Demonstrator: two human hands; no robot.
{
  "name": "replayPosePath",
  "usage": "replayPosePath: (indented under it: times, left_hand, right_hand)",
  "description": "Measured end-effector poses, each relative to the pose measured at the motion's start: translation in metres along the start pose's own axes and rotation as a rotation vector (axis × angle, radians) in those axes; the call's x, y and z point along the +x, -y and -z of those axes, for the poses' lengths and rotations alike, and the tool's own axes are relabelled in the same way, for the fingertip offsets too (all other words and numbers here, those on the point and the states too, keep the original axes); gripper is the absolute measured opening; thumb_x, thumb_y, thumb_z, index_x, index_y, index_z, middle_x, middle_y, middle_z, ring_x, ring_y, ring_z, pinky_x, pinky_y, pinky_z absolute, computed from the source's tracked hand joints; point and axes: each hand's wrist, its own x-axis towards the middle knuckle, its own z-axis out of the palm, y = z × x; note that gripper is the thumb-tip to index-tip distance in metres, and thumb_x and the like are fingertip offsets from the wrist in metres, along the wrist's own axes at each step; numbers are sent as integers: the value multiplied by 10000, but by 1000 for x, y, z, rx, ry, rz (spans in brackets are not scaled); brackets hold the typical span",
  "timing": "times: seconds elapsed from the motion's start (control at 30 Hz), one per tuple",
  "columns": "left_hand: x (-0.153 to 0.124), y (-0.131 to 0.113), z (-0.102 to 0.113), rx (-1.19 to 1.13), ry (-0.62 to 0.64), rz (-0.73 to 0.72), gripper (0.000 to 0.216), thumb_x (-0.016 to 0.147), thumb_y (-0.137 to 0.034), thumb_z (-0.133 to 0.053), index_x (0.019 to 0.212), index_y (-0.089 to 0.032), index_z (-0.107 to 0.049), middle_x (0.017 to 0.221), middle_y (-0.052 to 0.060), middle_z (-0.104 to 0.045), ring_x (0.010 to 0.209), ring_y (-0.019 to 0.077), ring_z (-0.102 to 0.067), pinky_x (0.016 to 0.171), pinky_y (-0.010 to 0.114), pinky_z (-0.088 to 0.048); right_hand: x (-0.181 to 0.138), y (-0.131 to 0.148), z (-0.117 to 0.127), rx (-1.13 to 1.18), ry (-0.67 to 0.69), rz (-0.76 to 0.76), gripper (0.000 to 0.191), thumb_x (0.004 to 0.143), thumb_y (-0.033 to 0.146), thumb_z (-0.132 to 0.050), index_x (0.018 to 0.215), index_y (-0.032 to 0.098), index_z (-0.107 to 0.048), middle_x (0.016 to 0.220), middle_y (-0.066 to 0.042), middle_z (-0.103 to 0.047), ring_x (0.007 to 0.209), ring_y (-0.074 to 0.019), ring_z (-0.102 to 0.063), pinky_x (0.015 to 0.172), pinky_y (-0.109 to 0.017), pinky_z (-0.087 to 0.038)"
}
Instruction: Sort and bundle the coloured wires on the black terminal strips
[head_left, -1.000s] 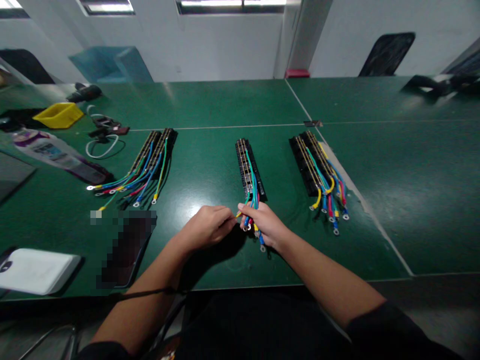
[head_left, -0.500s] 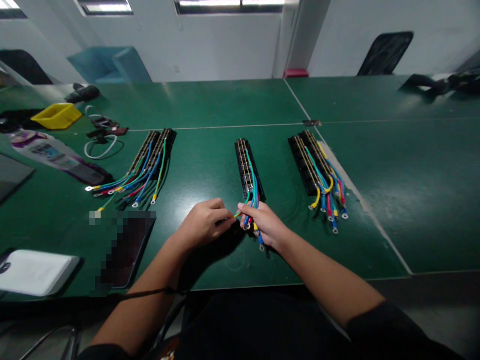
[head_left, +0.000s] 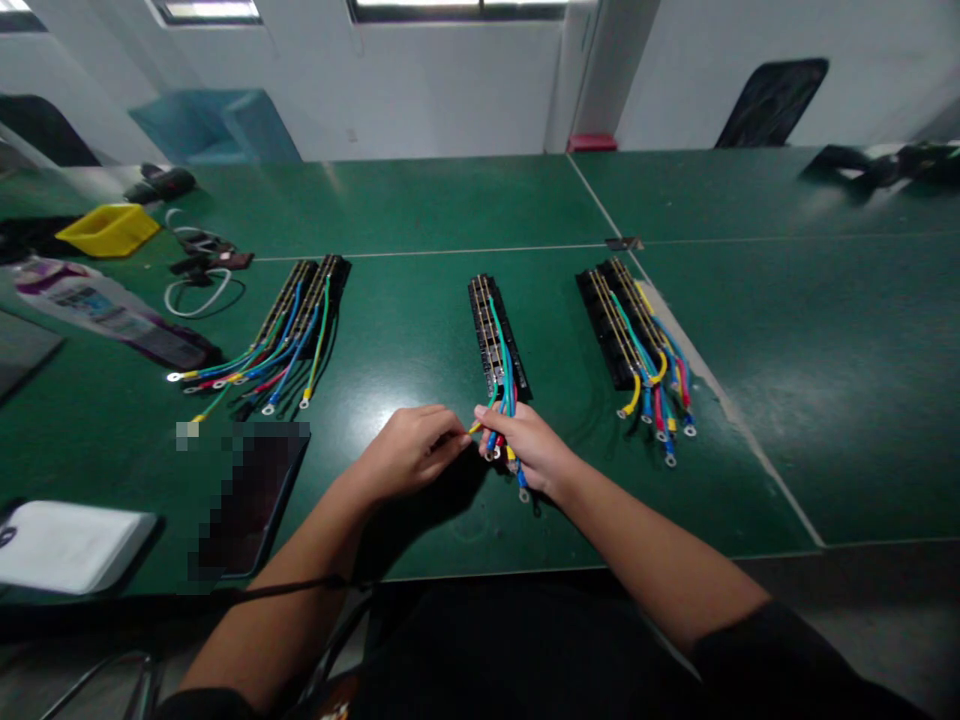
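A black terminal strip (head_left: 489,330) lies lengthwise in the middle of the green table (head_left: 420,210), with green, blue, red and yellow wires (head_left: 507,385) running off its near end. My right hand (head_left: 529,448) is closed round the bundle of those wires near their ring lugs. My left hand (head_left: 411,452) sits just left of it, its fingertips pinched on the end of one yellow-green wire (head_left: 475,427). The two hands almost touch.
Two more wired terminal strips lie on the table, one at the left (head_left: 304,305) and one at the right (head_left: 622,320). A dark phone (head_left: 251,495) and a white box (head_left: 71,545) sit near the front left. A yellow bin (head_left: 109,228), white cable (head_left: 196,295) and a packet (head_left: 105,310) lie far left.
Both hands stay at the wire ends. The fingers of my left hand have shifted slightly on the thin wire; the view has drifted a little.
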Motion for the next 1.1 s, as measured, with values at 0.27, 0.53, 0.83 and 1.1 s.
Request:
replayPosePath:
  times: [0.27, 0.53, 0.83, 1.1]
  left_hand:
    - [1, 1, 0, 13, 15, -16, 215, 925, -296, -484, 820, -152, -604, 710, 21, -571, 630, 114, -496, 578, 237, -352]
    - [1, -1, 0, 40, 48, -22, 248, 951, -262, -418, 797, -148, -575, 708, 25, -532, 638, 121, -484, 585, 248, -353]
    - [1, 0, -2, 59, 46, -35, 228, 952, -259, -415, 812, -155, -562, 717, 21, -533, 640, 120, -489, 580, 242, -354]
    - [2, -1, -1, 43, 54, -26, 219, 950, -248, -418, 807, -149, -551, 723, 21, -534, 642, 118, -491, 581, 244, -356]
  right_hand:
    - [0, 1, 0, -2, 11, 1, 179, 850, 204, -587, 693, 155, -518, 456, 29, -555, 383, -79, -512, 422, -183, -398]
    - [0, -1, 2, 43, 51, -33, 147, 857, 212, -595, 736, 133, -567, 535, 8, -594, 465, -96, -590, 464, -192, -464]
    - [-1, 1, 2, 52, 51, -33, 141, 863, 201, -587, 748, 121, -593, 578, 10, -588, 447, -73, -572, 433, -169, -453]
    - [1, 0, 4, 25, 85, -32, 165, 894, 193, -544, 762, 113, -604, 577, 5, -592, 447, -77, -585, 436, -171, -457]
